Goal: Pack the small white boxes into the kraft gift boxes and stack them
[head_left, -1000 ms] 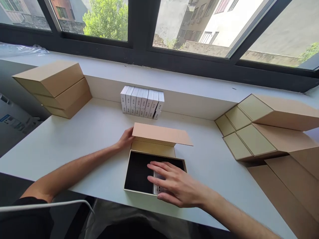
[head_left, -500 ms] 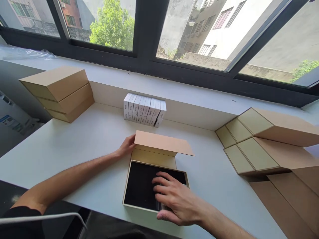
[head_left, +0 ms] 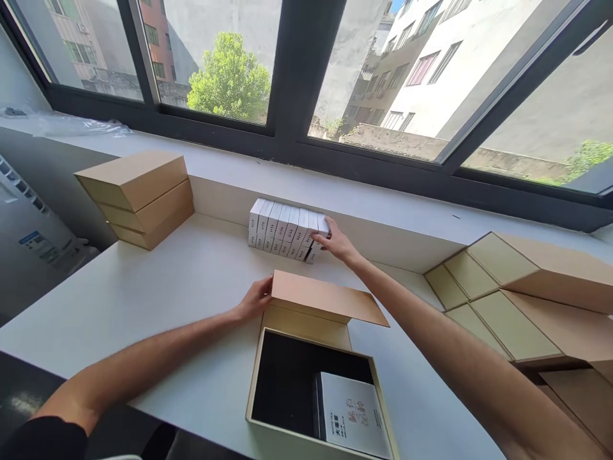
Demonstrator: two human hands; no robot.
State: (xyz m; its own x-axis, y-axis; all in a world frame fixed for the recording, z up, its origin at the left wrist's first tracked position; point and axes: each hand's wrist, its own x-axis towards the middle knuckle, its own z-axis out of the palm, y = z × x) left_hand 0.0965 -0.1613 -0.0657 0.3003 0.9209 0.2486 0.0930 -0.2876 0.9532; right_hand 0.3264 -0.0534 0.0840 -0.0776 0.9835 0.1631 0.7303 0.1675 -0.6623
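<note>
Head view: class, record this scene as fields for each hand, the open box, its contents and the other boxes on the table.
Left hand: grips the left edge of the raised lid
Right hand: stretched out, fingers on the rightmost of the row of small white boxes; grip unclear
Open box: black lining, one white printed box in its near right corner
Elsewhere: stack of brown boxes, far left on the table

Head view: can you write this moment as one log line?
left hand: holding lid | right hand: touching white box row | open box: one white pack inside
</note>
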